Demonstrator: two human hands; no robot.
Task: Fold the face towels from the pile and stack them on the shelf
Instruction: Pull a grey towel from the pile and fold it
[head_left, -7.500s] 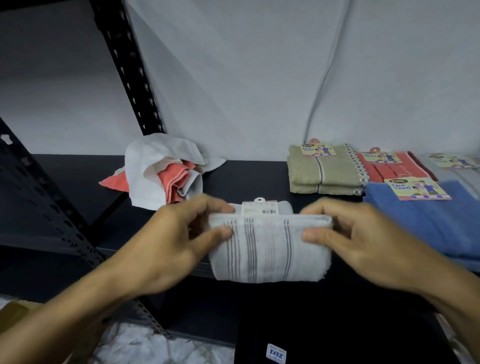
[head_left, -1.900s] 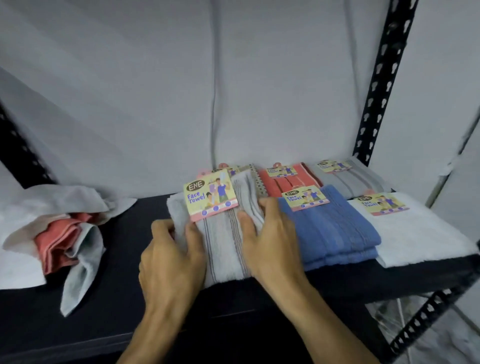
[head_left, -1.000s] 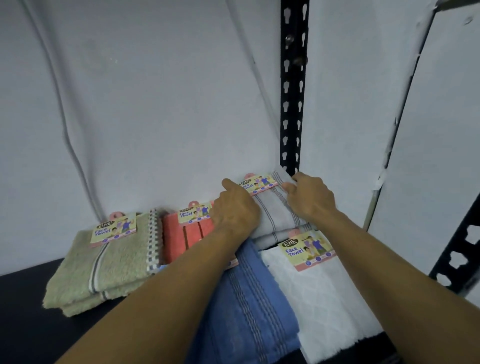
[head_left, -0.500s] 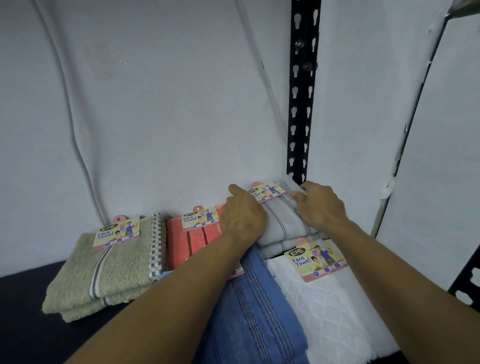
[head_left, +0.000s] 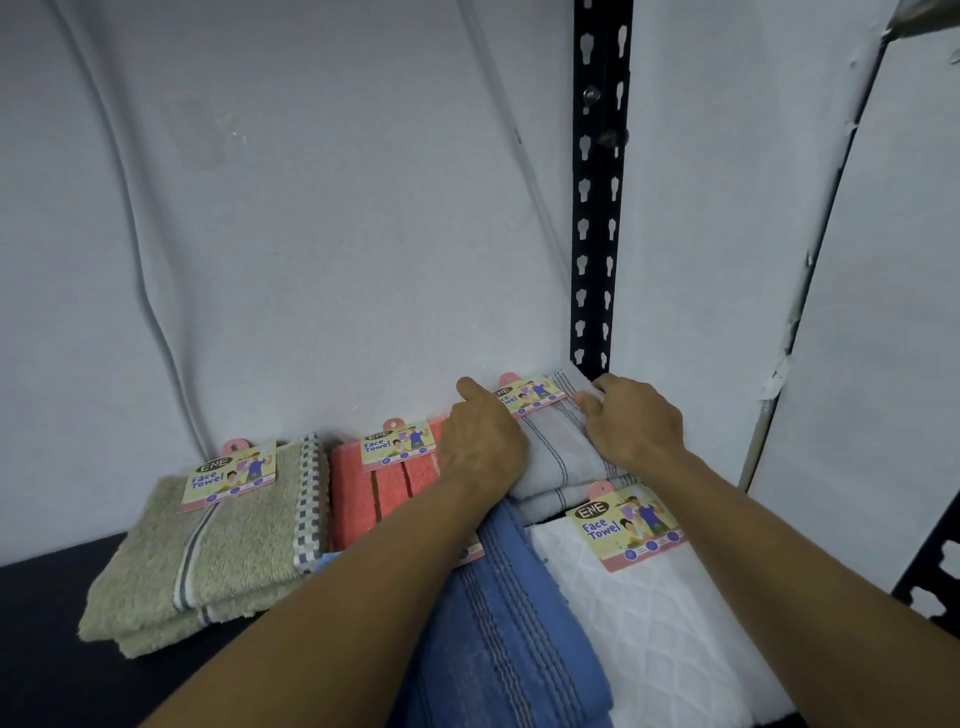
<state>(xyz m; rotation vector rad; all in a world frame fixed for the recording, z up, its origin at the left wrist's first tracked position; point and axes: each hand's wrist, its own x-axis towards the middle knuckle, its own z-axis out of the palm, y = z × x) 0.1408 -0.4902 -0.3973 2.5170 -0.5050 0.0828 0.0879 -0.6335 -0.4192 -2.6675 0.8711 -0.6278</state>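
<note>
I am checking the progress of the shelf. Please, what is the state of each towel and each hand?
grey striped towel: folded, on another grey towel, back corner
left hand: resting on it
right hand: gripping its far edge
green towel: folded
coral towel: folded
blue towel: folded
white towel: folded

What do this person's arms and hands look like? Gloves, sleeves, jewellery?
Both forearms are bare right down to the frame edge: no sleeves in view. The left hand and right hand wear no gloves, and no watch, bracelet or ring shows.
</note>
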